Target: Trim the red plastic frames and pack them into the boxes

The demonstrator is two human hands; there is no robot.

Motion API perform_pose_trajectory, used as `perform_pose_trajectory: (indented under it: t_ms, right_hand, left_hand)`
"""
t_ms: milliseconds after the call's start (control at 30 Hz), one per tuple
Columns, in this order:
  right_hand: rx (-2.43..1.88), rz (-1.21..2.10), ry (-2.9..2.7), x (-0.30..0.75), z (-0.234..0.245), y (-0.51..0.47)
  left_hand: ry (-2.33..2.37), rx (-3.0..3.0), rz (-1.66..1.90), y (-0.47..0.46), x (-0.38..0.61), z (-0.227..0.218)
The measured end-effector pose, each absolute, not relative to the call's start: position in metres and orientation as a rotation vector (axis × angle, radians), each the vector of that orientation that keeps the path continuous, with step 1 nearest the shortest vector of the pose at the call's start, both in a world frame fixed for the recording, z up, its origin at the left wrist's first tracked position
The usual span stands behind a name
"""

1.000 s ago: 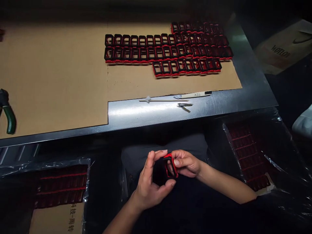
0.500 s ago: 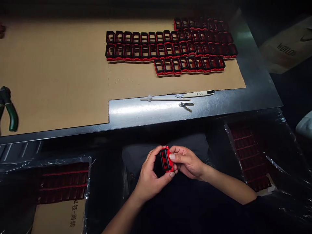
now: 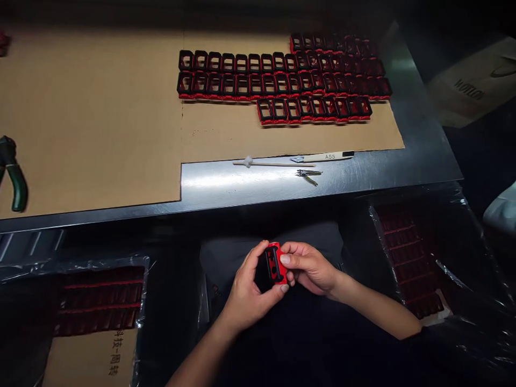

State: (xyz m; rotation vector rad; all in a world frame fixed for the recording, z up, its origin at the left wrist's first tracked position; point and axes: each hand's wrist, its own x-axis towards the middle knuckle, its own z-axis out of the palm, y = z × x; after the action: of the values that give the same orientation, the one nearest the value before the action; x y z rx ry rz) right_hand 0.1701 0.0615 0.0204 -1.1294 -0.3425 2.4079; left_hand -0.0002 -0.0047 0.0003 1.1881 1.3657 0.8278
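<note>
**Two hands close on one red frame above the lap**

We see the left hand [image 3: 250,285] and the right hand [image 3: 310,269] close together in front of the body, and both are closed on one small red and black frame [image 3: 276,263]. The left hand grips it from below and from the side, while the right thumb and fingers pinch its other side. We think they hold it this way because its face then turns up to the eyes and can be looked at closely. The fingers hide part of its edges, so we cannot see its whole shape.

Farther away, on the cardboard [image 3: 100,123] over the metal tabletop [image 3: 226,183], many more frames [image 3: 242,86] sit in tight rows near the far edge, perhaps so that each one is easy to see. The farthest ones are dark and hard to count. Near the cardboard's front edge lie a stick [image 3: 274,164], a white tool [image 3: 328,156] marked "A55" and small tweezers [image 3: 308,174]. Green pliers [image 3: 16,183] are cut off at the left edge of the view. Below the tabletop, two dim stacks [image 3: 100,303] [image 3: 407,258] of red pieces lie in plastic.
</note>
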Motion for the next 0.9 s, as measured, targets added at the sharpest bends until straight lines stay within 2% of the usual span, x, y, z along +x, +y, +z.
perform_pose_trajectory:
  t_ms: [267, 900]
  right_hand:
    - [-1.104, 2.424, -0.277, 0.1692, 0.0153, 0.0589]
    - [-1.162, 2.318, -0.502, 0.1685, 0.0215, 0.0577]
  left_hand:
    - [1.376, 1.179, 0.867, -0.0066, -0.0001, 0.0018]
    - [1.293, 1.102, 0.827, -0.0102, -0.0046, -0.0036]
